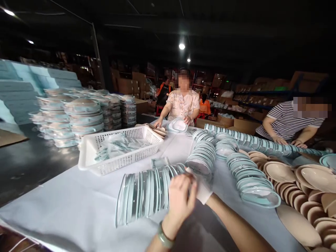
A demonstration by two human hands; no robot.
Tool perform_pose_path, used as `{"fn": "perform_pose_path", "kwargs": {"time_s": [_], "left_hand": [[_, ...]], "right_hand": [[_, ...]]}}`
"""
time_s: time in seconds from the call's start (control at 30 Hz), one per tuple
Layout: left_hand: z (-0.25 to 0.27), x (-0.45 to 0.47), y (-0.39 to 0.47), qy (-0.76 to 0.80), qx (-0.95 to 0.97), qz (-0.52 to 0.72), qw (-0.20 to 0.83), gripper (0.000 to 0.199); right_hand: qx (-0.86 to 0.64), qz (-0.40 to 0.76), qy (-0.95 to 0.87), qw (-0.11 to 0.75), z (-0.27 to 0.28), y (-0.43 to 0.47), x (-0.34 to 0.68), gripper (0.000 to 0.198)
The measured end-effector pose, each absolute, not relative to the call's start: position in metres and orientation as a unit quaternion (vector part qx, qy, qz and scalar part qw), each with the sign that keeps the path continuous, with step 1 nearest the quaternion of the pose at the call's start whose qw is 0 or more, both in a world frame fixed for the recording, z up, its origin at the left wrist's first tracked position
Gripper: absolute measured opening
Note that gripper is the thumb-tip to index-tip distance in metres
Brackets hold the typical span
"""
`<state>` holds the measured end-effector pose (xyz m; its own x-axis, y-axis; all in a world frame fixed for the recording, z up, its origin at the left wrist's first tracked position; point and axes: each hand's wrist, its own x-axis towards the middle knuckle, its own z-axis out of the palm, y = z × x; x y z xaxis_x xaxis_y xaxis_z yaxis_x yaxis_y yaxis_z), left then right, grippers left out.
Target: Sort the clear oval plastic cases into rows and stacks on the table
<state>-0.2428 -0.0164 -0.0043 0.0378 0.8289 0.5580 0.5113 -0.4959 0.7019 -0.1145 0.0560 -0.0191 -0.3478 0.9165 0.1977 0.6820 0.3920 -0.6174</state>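
My left hand (181, 196), with a green bangle at the wrist, has its fingers curled in front of me. Close against it is my right hand (201, 185), in a white glove and smeared by motion. Whatever lies between them is hidden. Just left of the hands, a row of clear round packages with pale blue edges (144, 192) leans on its side on the white-covered table (86, 213). Beyond the hands sits another bunch of such packages (201, 157). A small printed packet (159, 162) lies behind the row.
A white plastic basket (123, 168) holds several small packets. Further package rows (252, 178) and stacked beige oval pieces (299, 224) fill the right side. A co-worker (183, 101) stands opposite, another (286, 119) at right. Tall package stacks (84, 115) stand at left.
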Motion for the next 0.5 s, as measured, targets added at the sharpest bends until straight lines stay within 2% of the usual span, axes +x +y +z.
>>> {"fn": "perform_pose_path", "kwargs": {"time_s": [0.1,0.17,0.27,0.37,0.43,0.5], "left_hand": [[-0.010,-0.261,0.007,0.561,0.636,0.522,0.088,0.041],[-0.015,-0.261,0.010,0.539,0.591,0.584,0.138,0.041],[-0.014,-0.247,0.000,0.459,0.451,0.693,0.325,0.041],[-0.009,-0.227,-0.013,0.388,0.316,0.629,0.595,0.067],[-0.008,-0.216,-0.016,0.324,0.241,0.546,0.734,0.073],[-0.009,-0.212,-0.015,0.279,0.179,0.516,0.790,0.064]], "right_hand": [[-0.536,0.195,-0.771,0.283,-0.027,0.041,-0.078,0.056],[-0.560,0.210,-0.722,0.348,-0.034,0.032,-0.050,0.055],[-0.562,0.263,-0.623,0.477,-0.046,0.023,-0.018,0.059],[-0.558,0.265,-0.584,0.527,-0.051,0.009,-0.005,0.063],[-0.580,0.245,-0.594,0.500,-0.045,-0.005,-0.001,0.068],[-0.594,0.217,-0.646,0.428,-0.031,-0.021,0.005,0.068]]}}
